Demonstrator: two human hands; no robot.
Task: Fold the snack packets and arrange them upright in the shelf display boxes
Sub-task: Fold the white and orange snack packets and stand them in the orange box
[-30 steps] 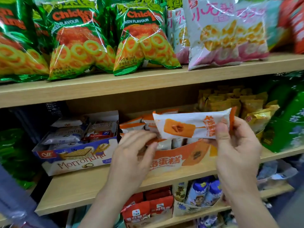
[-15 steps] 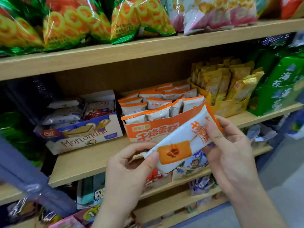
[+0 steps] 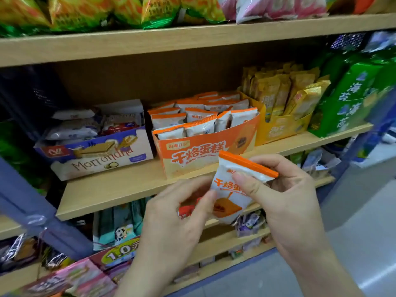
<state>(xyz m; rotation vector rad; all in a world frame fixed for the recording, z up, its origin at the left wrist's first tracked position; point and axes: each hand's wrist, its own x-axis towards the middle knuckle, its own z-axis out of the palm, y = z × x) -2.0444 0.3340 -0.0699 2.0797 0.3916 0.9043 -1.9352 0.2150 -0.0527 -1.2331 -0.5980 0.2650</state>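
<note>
Nearest, just in front of and below the orange box (image 3: 199, 157), both hands hold 1 packet (image 3: 225, 196) in the air, clear of the shelf. The left hand (image 3: 171, 224) pinches the packet's lower left edge, thumb on the front and fingers curled behind it. The right hand (image 3: 289, 200) grips the upper part: its thumb presses on the printed front and its fingers curl round the back, under the orange seal. The packet is white with orange print and a cake picture. Its sealed top is bent over and slants down to the right.

Behind the hands, the orange box stands on a wooden shelf (image 3: 120, 189), close to the front edge. It is open at the top and filled with rows of the same white and orange packets (image 3: 199, 121), standing upright.

Left of the orange box, just beside it, is a blue and white wafer box (image 3: 100, 159) with packets lying loosely inside. Right of the orange box, touching it, a yellow box (image 3: 280, 130) holds upright yellow packets. Further right of that stand green bags (image 3: 351, 97).

Above the orange box, an upper shelf (image 3: 171, 41) carries green, orange and pink snack bags (image 3: 85, 11), cut off by the frame's top.
</note>
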